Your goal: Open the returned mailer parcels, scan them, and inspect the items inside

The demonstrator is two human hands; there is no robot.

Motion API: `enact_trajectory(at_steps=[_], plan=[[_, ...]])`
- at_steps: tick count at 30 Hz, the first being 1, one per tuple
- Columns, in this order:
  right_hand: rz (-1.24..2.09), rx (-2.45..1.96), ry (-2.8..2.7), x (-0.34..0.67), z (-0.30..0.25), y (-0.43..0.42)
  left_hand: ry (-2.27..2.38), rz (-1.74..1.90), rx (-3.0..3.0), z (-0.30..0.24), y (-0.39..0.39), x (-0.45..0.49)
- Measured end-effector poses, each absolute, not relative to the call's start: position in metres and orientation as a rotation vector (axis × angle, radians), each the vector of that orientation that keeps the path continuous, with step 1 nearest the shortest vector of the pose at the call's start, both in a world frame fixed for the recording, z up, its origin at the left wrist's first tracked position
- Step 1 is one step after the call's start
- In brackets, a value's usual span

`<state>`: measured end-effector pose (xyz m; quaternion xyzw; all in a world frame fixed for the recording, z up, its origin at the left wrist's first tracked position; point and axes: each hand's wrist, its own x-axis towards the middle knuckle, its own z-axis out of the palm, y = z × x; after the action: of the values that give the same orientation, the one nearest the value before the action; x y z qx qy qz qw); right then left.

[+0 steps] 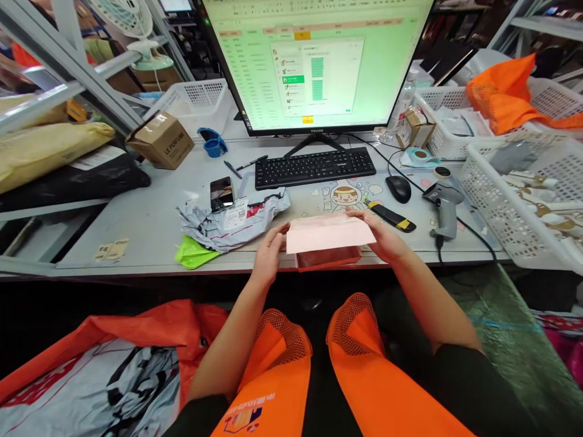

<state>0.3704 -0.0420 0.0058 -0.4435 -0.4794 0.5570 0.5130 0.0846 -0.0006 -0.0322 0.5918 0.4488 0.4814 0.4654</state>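
Observation:
Between my two hands, at the desk's front edge, is a box with a pale pink lid (331, 235) raised over its reddish base (328, 258). My left hand (269, 252) grips the box at its left side, the fingertips partly hidden by the lid. At the right side my right hand (379, 235) has its fingers on the lid's far edge and corner. What lies inside the box cannot be seen. Just left of my left hand lies a crumpled grey mailer bag (228, 227) with a white label and a bright green piece (194, 252) under it.
Behind the box stand a keyboard (314, 168) and a monitor (319, 67). A phone (221, 194) rests on the mailer. Right of the box are a utility knife (390, 216), a mouse (398, 189) and a barcode scanner (445, 209). A white basket (505, 212) borders the right side.

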Motion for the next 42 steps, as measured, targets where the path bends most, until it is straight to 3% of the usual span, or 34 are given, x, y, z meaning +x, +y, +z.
enact_trajectory(at_steps=[5,10,16,21,31,42], plan=[[1.319,-1.228,-1.153,0.384,0.006,-0.076,0.929,1.079,1.437,-0.020,-0.036,0.069],[1.279,-1.308,-1.289,0.390,0.003,-0.112,1.115,0.977,1.640,-0.009,-0.062,0.066],[0.871,-1.354,-1.398,0.392,0.018,-0.101,1.045,1.104,1.695,-0.001,-0.060,0.074],[0.789,-1.367,-1.650,0.384,0.028,-0.104,1.002,1.046,1.940,0.012,-0.062,0.077],[0.767,-1.602,-1.510,0.360,-0.017,-0.167,1.314,1.054,1.989,-0.028,-0.122,0.078],[0.704,-1.670,-1.469,0.350,-0.043,-0.176,1.345,1.043,1.670,-0.054,-0.135,0.084]])
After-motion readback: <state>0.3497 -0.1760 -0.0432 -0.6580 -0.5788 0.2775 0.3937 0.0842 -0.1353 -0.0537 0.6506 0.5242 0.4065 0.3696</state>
